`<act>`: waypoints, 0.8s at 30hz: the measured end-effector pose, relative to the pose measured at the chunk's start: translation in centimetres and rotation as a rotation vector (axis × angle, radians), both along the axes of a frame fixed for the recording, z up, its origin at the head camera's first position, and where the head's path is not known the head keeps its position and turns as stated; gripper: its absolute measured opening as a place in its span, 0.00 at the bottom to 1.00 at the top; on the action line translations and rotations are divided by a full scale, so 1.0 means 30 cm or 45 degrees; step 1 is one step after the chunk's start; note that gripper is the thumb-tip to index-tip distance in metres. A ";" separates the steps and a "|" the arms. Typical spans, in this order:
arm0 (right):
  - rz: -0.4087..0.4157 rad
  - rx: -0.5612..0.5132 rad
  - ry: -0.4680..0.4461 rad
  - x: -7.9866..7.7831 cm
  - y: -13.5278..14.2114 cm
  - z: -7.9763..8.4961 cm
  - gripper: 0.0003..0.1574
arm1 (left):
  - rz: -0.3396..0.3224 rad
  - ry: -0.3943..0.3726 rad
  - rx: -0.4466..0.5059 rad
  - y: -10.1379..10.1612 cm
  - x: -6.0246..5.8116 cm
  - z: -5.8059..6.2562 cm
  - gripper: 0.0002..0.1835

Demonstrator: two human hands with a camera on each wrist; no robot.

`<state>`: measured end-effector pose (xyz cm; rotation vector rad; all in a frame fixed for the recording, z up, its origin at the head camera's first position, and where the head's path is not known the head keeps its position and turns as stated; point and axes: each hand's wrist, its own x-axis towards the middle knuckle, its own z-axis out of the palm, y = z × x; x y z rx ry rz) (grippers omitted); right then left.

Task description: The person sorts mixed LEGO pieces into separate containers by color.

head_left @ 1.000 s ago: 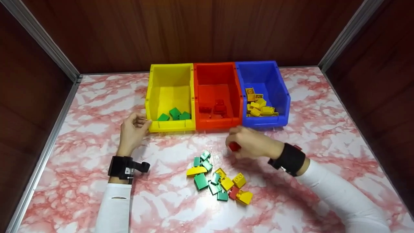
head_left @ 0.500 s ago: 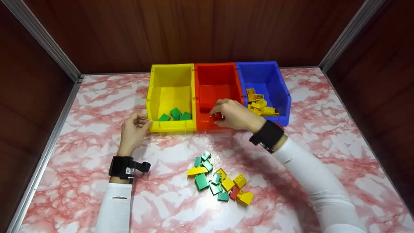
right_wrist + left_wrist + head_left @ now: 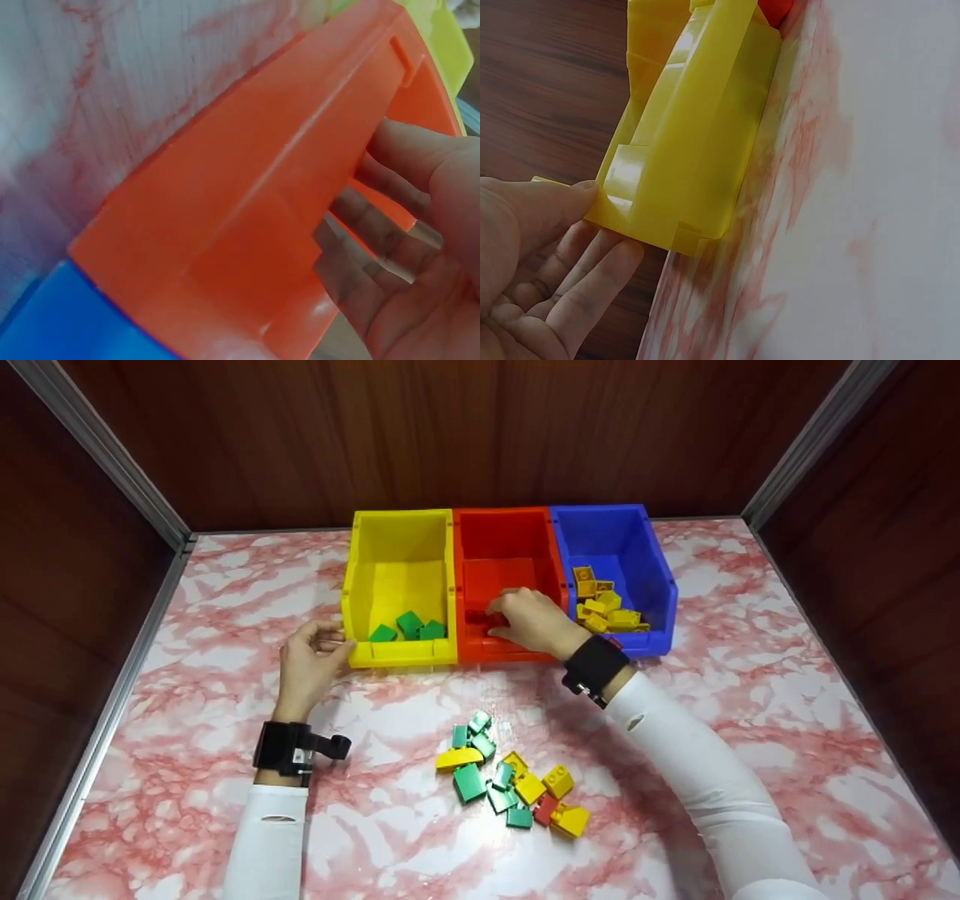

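Observation:
My left hand [image 3: 309, 667] is at the front left corner of the yellow bin [image 3: 405, 653]. In the left wrist view its thumb [image 3: 574, 196] rests on the bin's edge, with the fingers curled beneath the corner. My right hand [image 3: 534, 621] reaches over the front wall of the red bin [image 3: 217, 225], thumb and fingers apart. Its fingertips are hidden behind that wall in the right wrist view, and no brick shows between them. Under the hand, the red bricks in this bin are mostly covered.
Green bricks [image 3: 409, 622] lie in the yellow bin, and several yellow bricks [image 3: 609, 604] in the blue bin [image 3: 658, 641]. A loose pile on the marbled table [image 3: 375, 825] holds green bricks [image 3: 469, 783], yellow bricks [image 3: 530, 788] and a red brick [image 3: 545, 811].
My right hand has carried a red brick from the table forward into the red bin, and its fingers have parted there. My left hand has stayed at the yellow bin's corner.

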<state>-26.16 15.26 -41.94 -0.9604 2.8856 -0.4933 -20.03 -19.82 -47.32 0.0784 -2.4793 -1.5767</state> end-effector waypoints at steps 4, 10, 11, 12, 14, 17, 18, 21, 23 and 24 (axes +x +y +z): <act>-0.011 0.001 0.044 0.019 0.016 0.003 0.19 | -0.011 0.008 0.028 -0.001 0.003 0.005 0.18; 0.019 -0.010 0.128 0.114 0.059 0.046 0.22 | -0.023 0.011 0.040 -0.008 0.004 0.005 0.18; 0.031 -0.012 0.126 0.135 0.070 0.053 0.24 | -0.024 0.008 0.040 -0.008 0.004 0.005 0.18; 0.045 -0.014 0.120 0.158 0.083 0.061 0.27 | -0.025 0.007 0.041 -0.008 0.003 0.004 0.18; 0.069 -0.027 0.069 0.208 0.112 0.077 0.31 | -0.029 0.003 0.036 -0.008 0.002 0.003 0.18; 0.099 -0.030 -0.028 0.286 0.155 0.096 0.37 | -0.035 -0.003 0.029 -0.005 0.001 0.004 0.18; 0.113 -0.028 -0.056 0.310 0.168 0.100 0.39 | -0.036 -0.005 0.023 -0.005 0.001 0.004 0.17; 0.156 0.009 -0.121 0.375 0.204 0.102 0.44 | -0.039 -0.007 0.016 -0.001 0.000 0.005 0.17; 0.189 0.046 -0.148 0.410 0.223 0.095 0.46 | -0.039 -0.004 0.025 0.002 0.001 0.005 0.17; 0.205 0.071 -0.158 0.425 0.230 0.090 0.47 | -0.036 -0.002 0.030 0.004 0.001 0.004 0.17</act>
